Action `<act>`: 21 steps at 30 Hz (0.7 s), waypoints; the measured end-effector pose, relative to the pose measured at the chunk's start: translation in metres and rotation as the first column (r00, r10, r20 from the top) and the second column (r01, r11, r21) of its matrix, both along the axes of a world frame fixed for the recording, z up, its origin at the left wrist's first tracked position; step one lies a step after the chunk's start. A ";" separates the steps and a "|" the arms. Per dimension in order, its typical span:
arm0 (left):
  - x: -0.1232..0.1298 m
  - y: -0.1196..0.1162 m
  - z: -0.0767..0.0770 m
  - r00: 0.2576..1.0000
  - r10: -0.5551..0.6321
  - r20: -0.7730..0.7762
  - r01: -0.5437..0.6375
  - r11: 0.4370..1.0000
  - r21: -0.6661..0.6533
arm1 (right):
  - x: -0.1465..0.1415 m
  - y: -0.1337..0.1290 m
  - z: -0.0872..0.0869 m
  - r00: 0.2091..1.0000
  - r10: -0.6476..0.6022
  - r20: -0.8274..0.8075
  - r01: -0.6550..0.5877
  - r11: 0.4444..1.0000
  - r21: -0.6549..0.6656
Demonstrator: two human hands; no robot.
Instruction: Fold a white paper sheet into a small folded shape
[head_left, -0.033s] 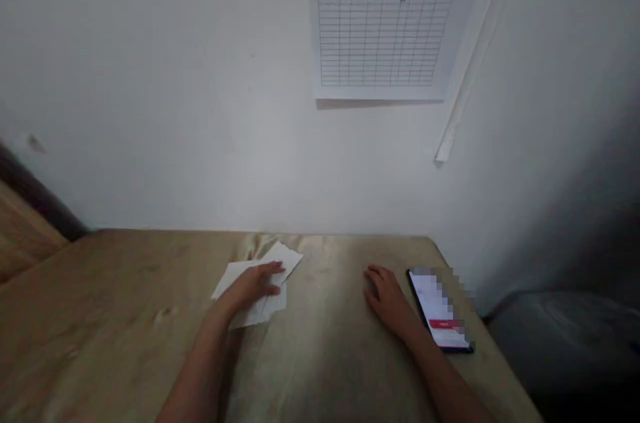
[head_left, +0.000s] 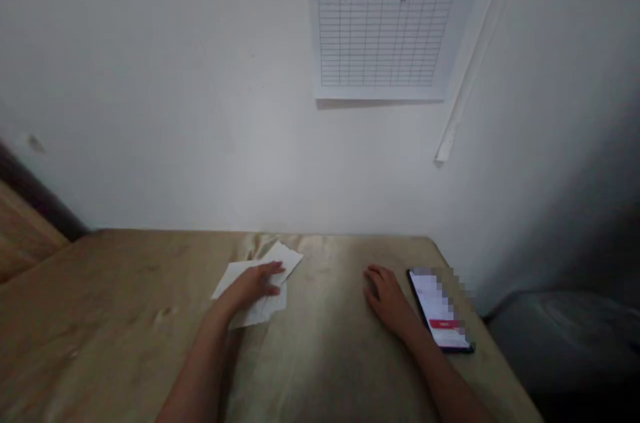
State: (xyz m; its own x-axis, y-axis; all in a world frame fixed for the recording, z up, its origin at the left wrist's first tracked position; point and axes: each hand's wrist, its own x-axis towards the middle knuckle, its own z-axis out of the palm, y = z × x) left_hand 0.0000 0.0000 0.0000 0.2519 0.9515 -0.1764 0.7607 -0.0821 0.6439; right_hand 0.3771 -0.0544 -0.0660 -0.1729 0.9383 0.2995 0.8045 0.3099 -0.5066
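Observation:
My left hand [head_left: 255, 285] rests on several overlapping pieces of white paper [head_left: 275, 304], thumb and fingers spread apart. The sheets lie flat on a table covered with a shiny beige cloth [head_left: 320, 343], and my palm hides part of them. To the right, my right hand [head_left: 386, 296] lies on the cloth with loosely bent fingers and nothing in it. Just beyond that wrist is a phone [head_left: 437, 316] with its screen lit, showing a red bar; part of it is blurred into blocks.
A white wall rises behind the table, with a printed grid sheet [head_left: 383, 36] fixed to it. A pale strip [head_left: 465, 89] slants down beside the sheet. Wood [head_left: 25, 229] shows at the left edge, and a dark grey object [head_left: 560, 329] sits right of the table.

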 end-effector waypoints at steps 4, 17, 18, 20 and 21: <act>-0.002 0.000 -0.003 0.998 -0.007 0.065 0.003 0.998 0.068 | 0.001 0.000 -0.002 1.000 -0.005 -0.001 0.005 1.000 0.007; -0.003 0.004 -0.014 0.995 0.021 0.098 -0.036 0.988 0.150 | -0.001 -0.001 0.003 1.000 -0.019 0.003 0.019 1.000 -0.013; -0.002 0.004 -0.015 0.995 0.017 0.094 -0.032 0.986 0.161 | -0.001 -0.001 0.003 1.000 -0.020 0.002 0.020 1.000 -0.012; -0.001 0.005 -0.014 0.998 -0.001 0.059 -0.010 0.982 0.191 | -0.001 -0.001 0.002 1.000 -0.022 0.002 0.022 1.000 -0.011; 0.000 0.005 -0.014 1.000 -0.002 0.019 -0.002 0.978 0.207 | -0.001 -0.001 0.002 1.000 -0.022 0.002 0.022 1.000 -0.011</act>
